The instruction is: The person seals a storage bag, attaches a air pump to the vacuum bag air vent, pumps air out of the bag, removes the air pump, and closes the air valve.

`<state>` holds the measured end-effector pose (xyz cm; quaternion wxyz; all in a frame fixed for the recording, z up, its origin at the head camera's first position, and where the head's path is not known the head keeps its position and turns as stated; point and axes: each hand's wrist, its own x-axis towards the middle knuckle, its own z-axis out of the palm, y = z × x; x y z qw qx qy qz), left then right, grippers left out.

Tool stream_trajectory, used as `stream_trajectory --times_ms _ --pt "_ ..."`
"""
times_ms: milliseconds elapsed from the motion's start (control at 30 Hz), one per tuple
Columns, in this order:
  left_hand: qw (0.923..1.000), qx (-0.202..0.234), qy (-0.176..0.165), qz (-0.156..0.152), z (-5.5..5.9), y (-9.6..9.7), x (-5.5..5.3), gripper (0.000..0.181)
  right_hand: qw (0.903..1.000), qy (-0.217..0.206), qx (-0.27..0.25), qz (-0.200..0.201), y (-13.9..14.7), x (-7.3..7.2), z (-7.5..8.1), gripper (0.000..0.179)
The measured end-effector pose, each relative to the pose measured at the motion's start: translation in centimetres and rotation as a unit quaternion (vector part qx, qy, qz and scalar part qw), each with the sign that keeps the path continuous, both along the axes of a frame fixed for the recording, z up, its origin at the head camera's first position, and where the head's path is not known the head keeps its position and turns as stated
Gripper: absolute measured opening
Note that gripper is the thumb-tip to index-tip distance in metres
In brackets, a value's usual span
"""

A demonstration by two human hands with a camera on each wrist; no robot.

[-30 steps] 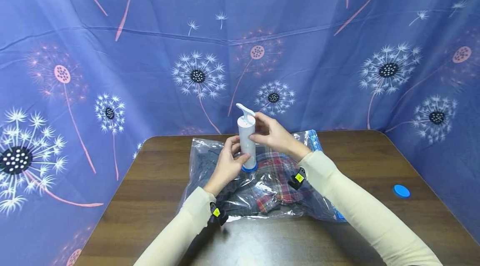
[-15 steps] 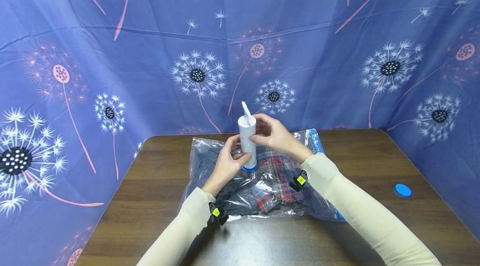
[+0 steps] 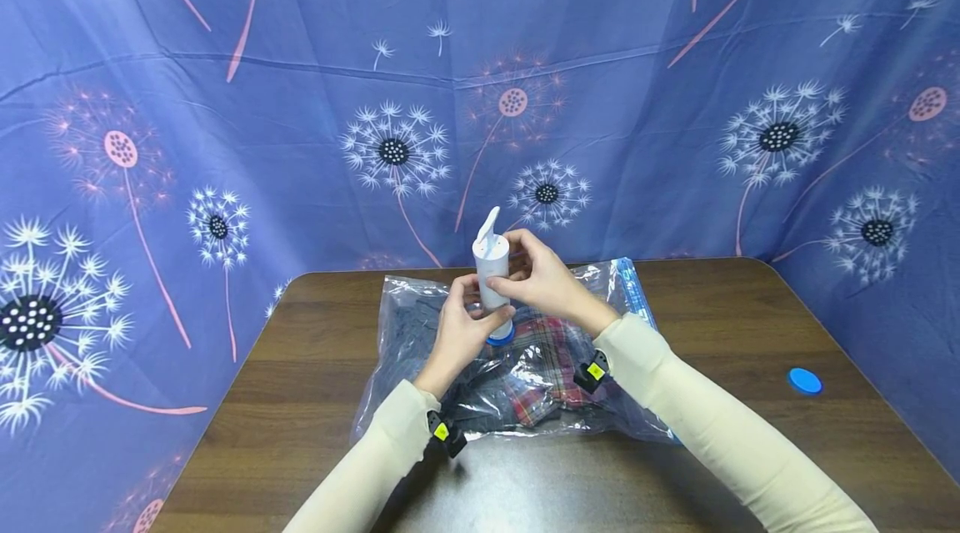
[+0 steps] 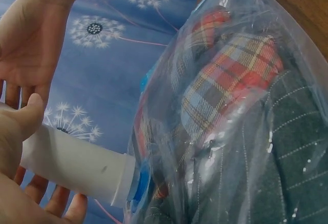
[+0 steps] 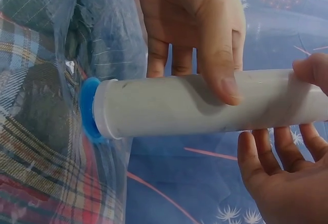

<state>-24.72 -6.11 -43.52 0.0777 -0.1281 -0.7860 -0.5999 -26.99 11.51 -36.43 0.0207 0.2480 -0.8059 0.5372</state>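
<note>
A white hand pump (image 3: 491, 264) with a T-shaped handle stands nearly upright on the blue valve (image 3: 501, 338) of a clear vacuum storage bag (image 3: 405, 349). Both hands hold its barrel. My left hand (image 3: 459, 333) is on the lower part, thumb in front and fingers behind. Higher up, near the top, my right hand (image 3: 551, 279) grips it from the right. In the right wrist view the white barrel (image 5: 164, 111) meets the blue ring (image 5: 91, 110) at its end. Inside the bag lie a plaid shirt (image 4: 230, 80) and dark striped cloth (image 4: 297, 142).
A round blue cap (image 3: 805, 381) lies on the right side of the brown wooden table (image 3: 300, 399). The bag's blue zip edge (image 3: 633, 291) is on its right side. A blue dandelion-print curtain (image 3: 300, 141) hangs behind and beside the table.
The pump's handle has turned about its upright axis. My right thumb has moved left across the barrel, and my left thumb has moved right. The pump stays on the valve.
</note>
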Motion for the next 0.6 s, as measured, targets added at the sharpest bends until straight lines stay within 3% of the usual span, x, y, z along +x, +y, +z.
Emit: stream_trajectory --times_ms 333,600 --pt "1.0000 0.003 0.006 -0.004 -0.2 -0.2 -0.2 0.060 1.0000 0.001 0.003 0.003 -0.1 0.0 -0.1 0.054" --pt "0.9987 0.040 0.002 -0.032 -0.1 -0.2 -0.3 0.056 0.9984 0.009 -0.011 0.054 0.4 -0.6 1.1 0.055"
